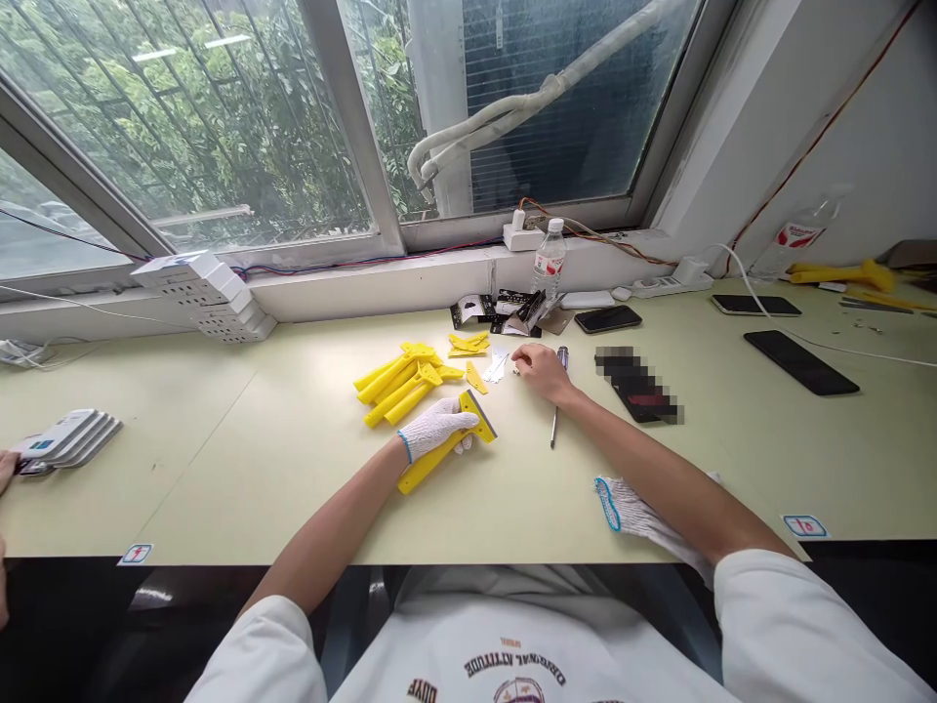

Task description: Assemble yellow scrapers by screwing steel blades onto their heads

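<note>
My left hand [439, 428], in a white knitted glove, is wrapped round a yellow scraper [425, 471] with a metal blade at its head. My bare right hand [540, 371] rests on the table with its fingertips bent together over small brass-coloured bits [516, 369], too small to make out. Beside it lies a screwdriver [554, 420], its handle partly behind the hand. White blade pieces [496, 365] lie just left of those fingertips. Between the hands and the window are a pile of yellow scraper handles [399, 383], small yellow plates [468, 344] and a single yellow plate [475, 378].
An empty glove [636, 513] lies under my right forearm. Black packets [512, 310] and a water bottle [550, 259] stand near the sill. Phones [801, 362] lie to the right, white boxes [209, 293] at the left back. Another person's hand [7, 469] touches stacked pale cases [69, 434].
</note>
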### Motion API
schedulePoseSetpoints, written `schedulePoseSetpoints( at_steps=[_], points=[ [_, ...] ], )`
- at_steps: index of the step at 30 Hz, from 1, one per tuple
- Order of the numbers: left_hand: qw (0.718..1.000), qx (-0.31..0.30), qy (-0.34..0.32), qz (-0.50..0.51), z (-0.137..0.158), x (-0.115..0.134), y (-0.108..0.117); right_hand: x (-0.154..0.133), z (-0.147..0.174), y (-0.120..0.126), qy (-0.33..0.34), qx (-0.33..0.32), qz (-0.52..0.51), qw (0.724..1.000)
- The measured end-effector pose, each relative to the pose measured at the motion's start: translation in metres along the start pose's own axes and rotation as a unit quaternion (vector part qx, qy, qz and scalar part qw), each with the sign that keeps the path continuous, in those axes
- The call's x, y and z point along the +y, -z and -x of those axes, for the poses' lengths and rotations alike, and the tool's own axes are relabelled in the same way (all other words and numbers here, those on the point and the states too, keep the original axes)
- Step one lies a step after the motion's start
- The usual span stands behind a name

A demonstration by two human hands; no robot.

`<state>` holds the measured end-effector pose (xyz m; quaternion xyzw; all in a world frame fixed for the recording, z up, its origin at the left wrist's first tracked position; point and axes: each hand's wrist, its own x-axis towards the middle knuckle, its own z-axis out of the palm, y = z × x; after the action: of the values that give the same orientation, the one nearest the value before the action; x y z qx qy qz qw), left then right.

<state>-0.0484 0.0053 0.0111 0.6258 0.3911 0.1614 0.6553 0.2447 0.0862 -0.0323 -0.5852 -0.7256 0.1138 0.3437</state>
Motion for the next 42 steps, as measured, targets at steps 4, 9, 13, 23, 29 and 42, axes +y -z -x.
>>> schedulePoseSetpoints(
  at_steps=[4, 9, 13, 23, 29, 42],
  points=[
    [1.000, 0.001, 0.000, 0.000, 0.001, 0.000, 0.000, -0.005, 0.003, 0.001, 0.013, -0.016, 0.032, 0.999],
    [1.000, 0.000, -0.012, 0.010, 0.003, 0.004, -0.002, -0.012, 0.008, 0.003, 0.016, -0.019, 0.086, 0.996],
    [1.000, -0.001, -0.010, 0.010, 0.001, 0.002, -0.002, -0.014, 0.009, 0.004, 0.015, -0.029, 0.110, 0.993],
    [1.000, -0.002, -0.004, 0.010, -0.004, -0.009, 0.004, -0.012, 0.007, 0.001, 0.033, -0.056, 0.150, 0.987],
    [1.000, -0.003, -0.009, 0.015, -0.004, -0.009, 0.003, -0.008, 0.006, -0.003, 0.044, -0.062, 0.174, 0.982],
    [1.000, 0.000, -0.006, 0.013, -0.005, -0.009, 0.003, -0.017, 0.012, -0.008, 0.126, -0.020, 0.098, 0.987]
  ],
)
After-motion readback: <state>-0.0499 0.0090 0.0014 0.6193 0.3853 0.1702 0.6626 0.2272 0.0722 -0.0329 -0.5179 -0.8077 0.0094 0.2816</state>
